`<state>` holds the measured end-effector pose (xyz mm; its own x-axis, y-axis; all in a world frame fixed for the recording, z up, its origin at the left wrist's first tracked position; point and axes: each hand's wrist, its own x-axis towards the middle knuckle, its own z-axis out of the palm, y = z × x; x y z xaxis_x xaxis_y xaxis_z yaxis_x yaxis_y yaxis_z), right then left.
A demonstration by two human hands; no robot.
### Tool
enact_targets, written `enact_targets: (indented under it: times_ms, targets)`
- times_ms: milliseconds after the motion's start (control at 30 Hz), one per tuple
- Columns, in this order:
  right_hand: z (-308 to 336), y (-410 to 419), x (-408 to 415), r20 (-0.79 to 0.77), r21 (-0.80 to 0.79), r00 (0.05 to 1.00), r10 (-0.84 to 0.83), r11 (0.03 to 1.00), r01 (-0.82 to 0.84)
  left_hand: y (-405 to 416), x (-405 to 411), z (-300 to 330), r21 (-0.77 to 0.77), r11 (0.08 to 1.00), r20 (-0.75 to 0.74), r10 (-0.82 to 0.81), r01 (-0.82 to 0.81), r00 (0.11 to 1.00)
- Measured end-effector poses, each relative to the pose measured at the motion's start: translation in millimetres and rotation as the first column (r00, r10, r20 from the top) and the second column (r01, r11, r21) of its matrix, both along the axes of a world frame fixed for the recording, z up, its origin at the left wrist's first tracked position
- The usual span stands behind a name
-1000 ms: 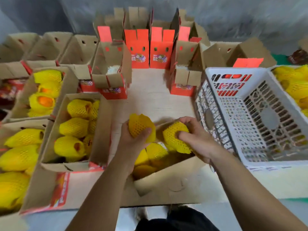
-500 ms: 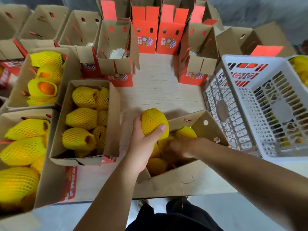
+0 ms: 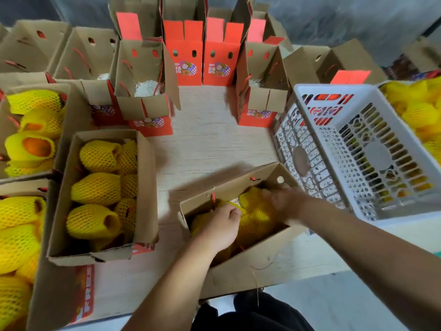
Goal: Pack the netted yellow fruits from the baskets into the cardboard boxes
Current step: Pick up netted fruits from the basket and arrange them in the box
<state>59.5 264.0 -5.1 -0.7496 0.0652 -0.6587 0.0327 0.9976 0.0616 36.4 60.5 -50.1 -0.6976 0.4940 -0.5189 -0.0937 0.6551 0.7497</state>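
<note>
Both hands are down in the cardboard box (image 3: 241, 263) tucking netted yellow fruits (image 3: 253, 223) in, left hand (image 3: 220, 225) curled onto one, right hand (image 3: 284, 201) too blurred to call, so next probably means reaching right to the far basket (image 3: 415, 108), since the white basket (image 3: 334, 91) beside them looks empty.

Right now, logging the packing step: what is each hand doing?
Left hand: curled on a netted fruit in the box.
Right hand: blurred, grip cannot be told.

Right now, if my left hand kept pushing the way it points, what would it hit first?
Probably the netted fruits already in the box; the left hand is down among them, though depth is unclear.
</note>
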Motion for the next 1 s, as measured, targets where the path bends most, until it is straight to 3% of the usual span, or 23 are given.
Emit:
enact_targets:
  times_ms: [100, 200, 267, 333, 400, 500, 600, 733, 933, 1000]
  targets:
    - [-22.1, -13.9, -11.9, 0.138, -0.001, 0.985, -0.105, 0.994, 0.107, 22.8, 6.8, -8.9, -0.183, 0.923, -0.048, -0.353, 0.339, 0.934]
    - [-28.7, -13.3, -22.4, 0.120, -0.023, 0.976, -0.179, 0.983, 0.183, 41.5, 7.0, -10.7, -0.338, 0.763, 0.015, -0.582, 0.552, 0.813]
    - [-30.7, -14.7, -22.5, 0.111, -0.021, 0.991, -0.079, 0.996, 0.082, 48.6, 1.1, -7.7, -0.404, 0.695, 0.026, -0.641, 0.595, 0.767]
    - [-29.0, -20.2, -18.8, 0.136, -0.047, 0.981, -0.141, 0.988, 0.149, 53.8, -0.4, 2.5, -0.445, 0.665, 0.015, -0.664, 0.600, 0.748]
    - [-20.0, -16.4, -13.4, 0.110, -0.089, 0.980, -0.163, 0.981, 0.173, 59.3, 0.2, 16.6, -0.458, 0.713, -0.065, -0.623, 0.532, 0.780]
    - [3.4, 15.4, 3.9, -0.106, -0.297, 0.974, -0.201, 0.941, 0.162, 84.5, 3.1, 44.5, -0.281, 0.905, -0.202, -0.380, 0.318, 0.903]
    - [36.2, 58.6, 42.7, -0.349, -0.598, 0.831, -0.433, 0.786, 0.159, 138.1, 13.6, 78.8, -0.058, 0.980, -0.285, -0.201, 0.192, 0.937]
    - [64.9, 157.3, 83.0, -0.526, -0.671, 0.581, -0.621, 0.723, 0.166, 255.2, 36.7, 114.8, 0.104, 0.970, -0.437, -0.153, 0.219, 0.886]
    - [72.3, 335.1, 139.3, -0.550, -0.750, 0.355, -0.756, 0.634, 0.188, 441.1, 79.5, 114.9, 0.247, 0.894, -0.490, -0.216, 0.373, 0.845]
    - [61.9, 385.5, 153.5, -0.584, -0.713, 0.293, -0.757, 0.651, 0.260, 487.1, 86.0, 106.6, 0.282, 0.884, -0.459, -0.216, 0.372, 0.861]
